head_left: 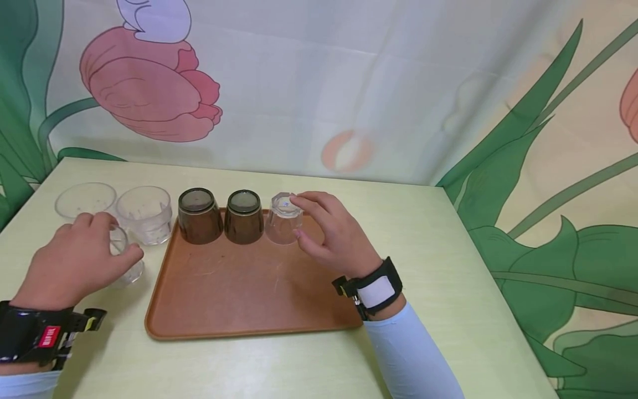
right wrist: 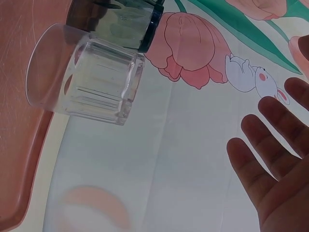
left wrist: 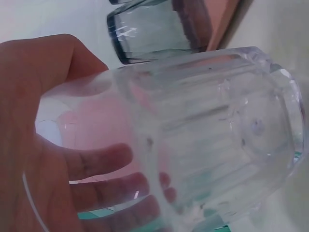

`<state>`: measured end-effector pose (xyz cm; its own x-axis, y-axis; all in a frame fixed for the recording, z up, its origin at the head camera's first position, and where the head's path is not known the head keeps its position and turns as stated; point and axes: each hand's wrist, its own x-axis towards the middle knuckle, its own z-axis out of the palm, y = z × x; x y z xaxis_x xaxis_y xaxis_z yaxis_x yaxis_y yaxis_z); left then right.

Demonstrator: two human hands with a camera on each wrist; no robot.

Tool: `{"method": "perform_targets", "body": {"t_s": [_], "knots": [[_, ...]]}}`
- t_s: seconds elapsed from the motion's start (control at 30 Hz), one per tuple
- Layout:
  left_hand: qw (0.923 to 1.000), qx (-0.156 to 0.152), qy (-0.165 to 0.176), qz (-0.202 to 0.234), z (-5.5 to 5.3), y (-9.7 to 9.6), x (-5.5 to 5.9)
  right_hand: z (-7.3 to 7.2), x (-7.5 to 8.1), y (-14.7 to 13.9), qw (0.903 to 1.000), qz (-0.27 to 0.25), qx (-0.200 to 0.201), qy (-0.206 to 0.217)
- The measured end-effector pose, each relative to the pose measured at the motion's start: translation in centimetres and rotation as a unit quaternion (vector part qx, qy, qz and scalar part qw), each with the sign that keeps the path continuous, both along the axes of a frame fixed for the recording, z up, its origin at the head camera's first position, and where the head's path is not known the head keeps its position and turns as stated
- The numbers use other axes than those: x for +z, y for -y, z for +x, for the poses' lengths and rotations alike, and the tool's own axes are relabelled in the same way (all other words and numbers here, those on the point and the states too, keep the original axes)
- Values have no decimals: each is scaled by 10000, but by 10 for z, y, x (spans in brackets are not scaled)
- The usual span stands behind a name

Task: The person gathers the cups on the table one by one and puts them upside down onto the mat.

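Note:
My left hand [head_left: 75, 260] grips a clear tumbler [left wrist: 217, 125] near its rim, left of the brown tray [head_left: 239, 296]. This tumbler is upright, its base low by the table. My right hand [head_left: 341, 235], fingers spread, is beside another clear tumbler [head_left: 283, 228] standing upside down at the tray's back edge; the right wrist view [right wrist: 96, 79] shows a gap between hand and glass. Left of that one, two dark tumblers [head_left: 244, 224] [head_left: 200, 224] stand upside down in the same row.
Two more clear tumblers [head_left: 144, 216] [head_left: 85, 200] stand upright on the pale table [head_left: 408, 244], behind my left hand and left of the tray. A printed cloth [head_left: 299, 100] with flowers and leaves hangs behind the table and on its right.

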<state>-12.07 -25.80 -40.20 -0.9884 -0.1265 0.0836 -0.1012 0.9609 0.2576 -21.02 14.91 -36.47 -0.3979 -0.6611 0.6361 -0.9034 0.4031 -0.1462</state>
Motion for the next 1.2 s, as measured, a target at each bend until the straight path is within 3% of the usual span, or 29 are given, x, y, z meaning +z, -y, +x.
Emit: {"method": "perform_targets", "body": {"t_s": [0.3, 0.7, 1.0, 1.2], "knots": [[9984, -367, -413, 108, 3, -6, 13, 0, 2, -1, 10000, 24, -11, 52], [9964, -399, -727, 176, 6, -16, 21, -1, 0, 0, 9999, 42, -42, 132], [9945, -534, -700, 564, 5, -30, 33, 0, 0, -1, 9999, 31, -48, 125], [9901, -795, -806, 830, 5, -40, 34, 1, -1, 0, 9999, 86, -38, 119]]}}
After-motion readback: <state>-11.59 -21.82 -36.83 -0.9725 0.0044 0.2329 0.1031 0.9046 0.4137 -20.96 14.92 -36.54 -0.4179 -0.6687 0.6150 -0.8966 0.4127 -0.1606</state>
